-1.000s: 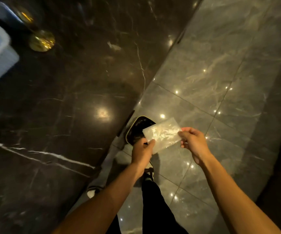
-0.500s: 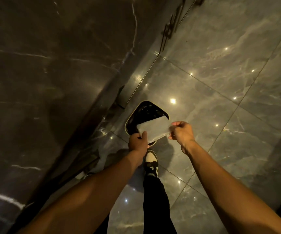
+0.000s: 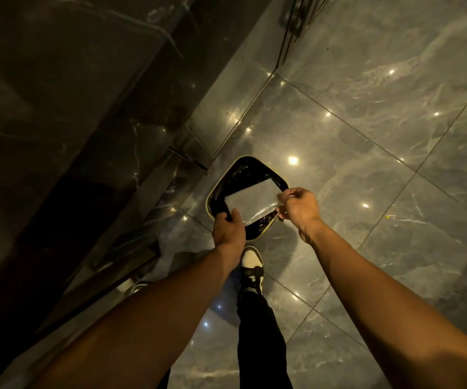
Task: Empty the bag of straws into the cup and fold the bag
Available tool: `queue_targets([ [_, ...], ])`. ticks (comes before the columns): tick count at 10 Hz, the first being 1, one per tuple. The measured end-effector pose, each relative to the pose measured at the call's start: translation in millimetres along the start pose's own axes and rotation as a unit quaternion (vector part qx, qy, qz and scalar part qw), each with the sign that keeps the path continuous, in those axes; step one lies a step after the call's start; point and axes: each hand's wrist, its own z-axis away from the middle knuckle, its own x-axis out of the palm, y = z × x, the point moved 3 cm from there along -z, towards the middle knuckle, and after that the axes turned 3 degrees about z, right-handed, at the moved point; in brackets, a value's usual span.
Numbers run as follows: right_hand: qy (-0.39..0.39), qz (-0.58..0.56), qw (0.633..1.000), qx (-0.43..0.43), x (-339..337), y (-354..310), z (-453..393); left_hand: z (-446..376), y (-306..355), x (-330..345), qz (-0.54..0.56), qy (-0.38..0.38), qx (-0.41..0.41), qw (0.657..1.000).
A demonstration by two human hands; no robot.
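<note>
A clear, flat plastic bag is stretched between my two hands, directly above an open bin. My left hand grips its lower left corner, thumb on top. My right hand pinches the bag's right edge. No straws show inside the bag. Neither a cup nor straws are in view.
A floor bin with a pale rim and a black liner stands on grey marble tiles. A dark marble counter front rises on the left. My shoe and dark trouser leg stand just behind the bin.
My view has dropped from the counter top to the floor. Both hands have carried the bag forward and down, so it now hangs over the bin's opening.
</note>
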Motion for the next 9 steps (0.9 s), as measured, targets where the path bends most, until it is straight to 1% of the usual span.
queue_targets([
  [1, -0.007, 0.038, 0.999, -0.01, 2, -4, -3, 2, 4, -2, -0.01, -0.008, 0.008, 1.0],
  [3, -0.057, 0.208, 0.975, -0.056, 3, -24, 19, 18, 15, -18, -0.102, -0.034, 0.046, 0.993],
  [4, -0.13, 0.368, 0.915, -0.102, 6, -37, 53, 40, 21, -29, -0.194, -0.055, 0.073, 0.977],
  [5, -0.161, 0.505, 0.837, -0.138, 6, -48, 82, 63, 29, -39, -0.274, -0.084, 0.09, 0.954],
  [6, -0.173, 0.662, 0.709, -0.172, 5, -75, 130, 103, 48, -57, -0.369, -0.116, 0.127, 0.913],
  [7, -0.178, 0.719, 0.65, -0.168, 1, -94, 166, 133, 64, -73, -0.397, -0.123, 0.144, 0.898],
  [8, -0.179, 0.747, 0.62, -0.157, -7, -142, 219, 186, 100, -101, -0.398, -0.131, 0.187, 0.889],
  [9, -0.209, 0.745, 0.616, -0.149, -6, -168, 255, 220, 121, -123, -0.387, -0.144, 0.202, 0.888],
])
